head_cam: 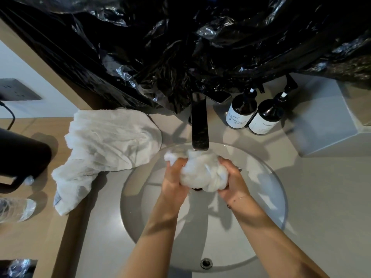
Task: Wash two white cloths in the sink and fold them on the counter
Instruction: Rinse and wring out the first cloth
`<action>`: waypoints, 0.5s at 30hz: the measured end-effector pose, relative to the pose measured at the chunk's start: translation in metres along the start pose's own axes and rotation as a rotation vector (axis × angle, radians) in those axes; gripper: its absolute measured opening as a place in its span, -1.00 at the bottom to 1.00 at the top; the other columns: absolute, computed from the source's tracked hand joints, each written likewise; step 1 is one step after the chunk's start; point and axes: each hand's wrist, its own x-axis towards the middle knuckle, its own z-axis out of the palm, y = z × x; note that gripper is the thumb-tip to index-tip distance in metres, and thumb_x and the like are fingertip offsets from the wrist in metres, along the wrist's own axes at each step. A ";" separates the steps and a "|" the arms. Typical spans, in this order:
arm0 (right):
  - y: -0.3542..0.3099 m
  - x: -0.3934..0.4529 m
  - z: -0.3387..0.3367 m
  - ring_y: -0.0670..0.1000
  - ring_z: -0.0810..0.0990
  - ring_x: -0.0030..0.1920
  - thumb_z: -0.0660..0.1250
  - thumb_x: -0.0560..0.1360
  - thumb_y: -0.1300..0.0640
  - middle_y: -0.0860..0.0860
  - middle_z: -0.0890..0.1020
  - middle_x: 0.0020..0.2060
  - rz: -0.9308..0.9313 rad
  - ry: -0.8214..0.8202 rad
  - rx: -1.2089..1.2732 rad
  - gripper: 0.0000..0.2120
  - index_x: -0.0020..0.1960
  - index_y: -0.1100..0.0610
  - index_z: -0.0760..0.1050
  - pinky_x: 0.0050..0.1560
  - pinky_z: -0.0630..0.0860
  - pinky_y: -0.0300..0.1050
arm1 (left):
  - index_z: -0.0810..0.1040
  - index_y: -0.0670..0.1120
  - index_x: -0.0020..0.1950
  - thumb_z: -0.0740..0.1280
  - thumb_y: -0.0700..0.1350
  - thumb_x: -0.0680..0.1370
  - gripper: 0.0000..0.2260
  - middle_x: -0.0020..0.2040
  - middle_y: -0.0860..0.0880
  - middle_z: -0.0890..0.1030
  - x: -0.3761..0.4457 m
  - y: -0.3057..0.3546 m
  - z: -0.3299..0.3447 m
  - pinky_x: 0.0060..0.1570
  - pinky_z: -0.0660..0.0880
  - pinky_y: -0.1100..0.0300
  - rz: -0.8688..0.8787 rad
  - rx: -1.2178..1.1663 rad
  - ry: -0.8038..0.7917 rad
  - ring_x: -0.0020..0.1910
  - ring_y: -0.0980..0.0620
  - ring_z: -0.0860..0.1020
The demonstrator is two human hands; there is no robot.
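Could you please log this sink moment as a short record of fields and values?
cloth in hands: bunched white cloth, held over the sink under the tap
left hand: grips the cloth's left side
right hand: grips its right side
second cloth: crumpled on the counter, left of the sink, unfolded
water flow: cannot tell
behind the sink: two dark pump bottles

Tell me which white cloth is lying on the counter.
The spread-out cloth left of the sink; the other, bunched cloth is squeezed between both hands under the faucet.
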 end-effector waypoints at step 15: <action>0.019 0.014 0.005 0.07 0.61 -0.23 0.16 0.60 0.08 0.11 0.61 -0.25 0.305 0.134 -0.059 -0.78 0.09 0.18 0.49 -0.36 0.54 -0.16 | 0.46 -0.04 0.22 0.45 -0.16 0.49 -0.66 0.15 -0.16 0.60 -0.011 -0.029 -0.006 0.13 0.57 -0.14 0.026 0.119 0.149 0.12 -0.13 0.62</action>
